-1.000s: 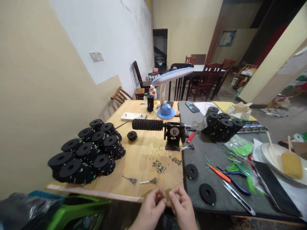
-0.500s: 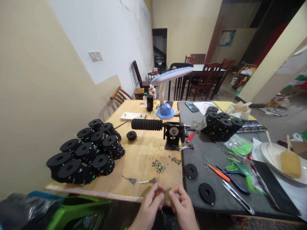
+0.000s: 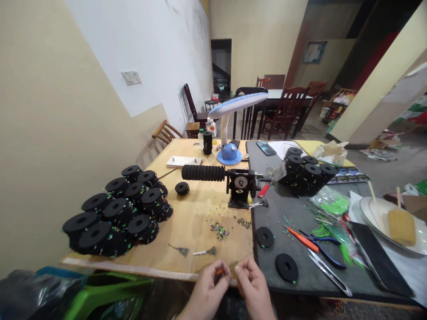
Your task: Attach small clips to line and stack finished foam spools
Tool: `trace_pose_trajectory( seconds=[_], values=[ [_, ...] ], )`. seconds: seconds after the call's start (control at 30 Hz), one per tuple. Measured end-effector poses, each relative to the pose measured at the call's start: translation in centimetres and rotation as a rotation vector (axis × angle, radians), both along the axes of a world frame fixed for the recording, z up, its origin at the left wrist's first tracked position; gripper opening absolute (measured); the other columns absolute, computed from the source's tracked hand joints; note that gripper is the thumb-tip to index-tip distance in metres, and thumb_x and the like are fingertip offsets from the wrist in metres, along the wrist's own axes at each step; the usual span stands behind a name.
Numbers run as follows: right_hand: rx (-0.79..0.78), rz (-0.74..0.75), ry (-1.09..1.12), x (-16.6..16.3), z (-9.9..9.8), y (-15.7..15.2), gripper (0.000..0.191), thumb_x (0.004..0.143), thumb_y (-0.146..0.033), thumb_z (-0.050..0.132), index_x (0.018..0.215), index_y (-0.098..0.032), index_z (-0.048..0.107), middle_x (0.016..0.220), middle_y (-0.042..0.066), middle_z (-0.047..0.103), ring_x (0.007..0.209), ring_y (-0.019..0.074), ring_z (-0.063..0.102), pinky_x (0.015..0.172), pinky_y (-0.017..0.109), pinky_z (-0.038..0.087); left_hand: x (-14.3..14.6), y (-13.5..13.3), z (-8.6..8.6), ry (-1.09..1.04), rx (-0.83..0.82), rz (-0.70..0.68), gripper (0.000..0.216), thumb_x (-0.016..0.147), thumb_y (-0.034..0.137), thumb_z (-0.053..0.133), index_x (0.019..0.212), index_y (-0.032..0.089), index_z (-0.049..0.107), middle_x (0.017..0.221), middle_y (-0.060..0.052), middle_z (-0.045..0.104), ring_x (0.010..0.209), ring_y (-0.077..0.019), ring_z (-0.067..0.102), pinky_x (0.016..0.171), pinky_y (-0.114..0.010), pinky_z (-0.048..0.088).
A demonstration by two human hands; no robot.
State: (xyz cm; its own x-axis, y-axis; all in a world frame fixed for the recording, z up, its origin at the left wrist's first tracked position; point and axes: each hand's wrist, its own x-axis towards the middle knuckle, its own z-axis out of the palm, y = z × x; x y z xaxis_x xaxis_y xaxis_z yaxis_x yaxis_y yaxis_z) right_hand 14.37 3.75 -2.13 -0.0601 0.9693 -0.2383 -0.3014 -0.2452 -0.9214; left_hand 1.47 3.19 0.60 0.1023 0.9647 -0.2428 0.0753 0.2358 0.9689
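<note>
Your table (image 3: 196, 218) filled the near middle, bare wood on the left, with a grey mat (image 3: 313, 280) covering its right side. Stacks of black discs (image 3: 116, 209), flecked with colour at their edges, stood crowded on the left. A blue-and-white lamp (image 3: 229, 154) stood at the far side, and a smaller group of stacks (image 3: 300, 175) rose far right on the mat. Near the right edge you had a plate (image 3: 369, 208). Mid-table stood a black machine (image 3: 240, 184), its shaft pointing left through a row of rings (image 3: 203, 173).

Your hands were at the near edge, close together but apart. Your left hand (image 3: 211, 284) was curled, its thumb against the bent fingers. Your right hand (image 3: 252, 284) had thumb and fingertips pressed together; you could not tell whether anything thin was pinched there.

To your right lay a black pouch (image 3: 380, 255), then tweezers (image 3: 328, 270), blue pliers (image 3: 327, 246) and a loose disc (image 3: 287, 267). Beyond your hands was a scatter of beads (image 3: 219, 232). An orange bit (image 3: 218, 270), partly hidden, showed inside your left hand, held among its fingers.
</note>
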Motion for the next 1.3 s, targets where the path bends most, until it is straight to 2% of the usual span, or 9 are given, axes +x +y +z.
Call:
trace_pose_trajectory(
  seconds=[0.3, 0.53, 1.0, 1.3],
  values=[
    [-0.015, -0.004, 0.009, -0.09, 0.76, -0.03, 0.053, 0.063, -0.068, 0.072, 0.062, -0.02, 0.049, 0.044, -0.013, 0.033, 0.04, 0.0052, 0.022, 0.039, 0.018, 0.019, 0.2, 0.15, 0.65, -0.038, -0.015, 0.022, 0.015, 0.073, 0.029, 0.061, 0.066, 0.018, 0.054, 0.065, 0.001, 0.051, 0.069, -0.0173, 0.049, 0.066, -0.025, 0.04],
    [-0.031, 0.015, 0.011, -0.04, 0.69, 0.1, 0.054, 0.062, -0.069, 0.072, 0.062, -0.021, 0.047, 0.044, -0.013, 0.03, 0.041, 0.0056, 0.019, 0.039, 0.018, 0.016, 0.18, 0.19, 0.45, -0.021, 0.007, 0.018, 0.014, 0.074, 0.026, 0.06, 0.066, 0.018, 0.053, 0.065, 0.001, 0.05, 0.068, -0.0167, 0.049, 0.065, -0.025, 0.04],
    [-0.023, 0.022, 0.02, -0.24, 0.78, 0.0, 0.052, 0.064, -0.066, 0.073, 0.062, -0.02, 0.049, 0.046, -0.011, 0.034, 0.042, 0.0065, 0.022, 0.04, 0.018, 0.019, 0.33, 0.29, 0.86, 0.027, 0.016, 0.019, 0.011, 0.07, 0.024, 0.059, 0.063, 0.018, 0.053, 0.06, 0.002, 0.049, 0.063, -0.0161, 0.048, 0.061, -0.024, 0.038],
    [-0.031, 0.021, 0.022, -0.54, 0.81, -0.01, 0.054, 0.062, -0.069, 0.072, 0.062, -0.021, 0.048, 0.046, -0.012, 0.033, 0.043, 0.0068, 0.021, 0.042, 0.019, 0.021, 0.49, 0.4, 0.75, 0.018, 0.014, 0.046, 0.018, 0.069, 0.026, 0.064, 0.058, 0.018, 0.053, 0.054, 0.005, 0.046, 0.057, -0.0134, 0.045, 0.056, -0.022, 0.037]
  ],
)
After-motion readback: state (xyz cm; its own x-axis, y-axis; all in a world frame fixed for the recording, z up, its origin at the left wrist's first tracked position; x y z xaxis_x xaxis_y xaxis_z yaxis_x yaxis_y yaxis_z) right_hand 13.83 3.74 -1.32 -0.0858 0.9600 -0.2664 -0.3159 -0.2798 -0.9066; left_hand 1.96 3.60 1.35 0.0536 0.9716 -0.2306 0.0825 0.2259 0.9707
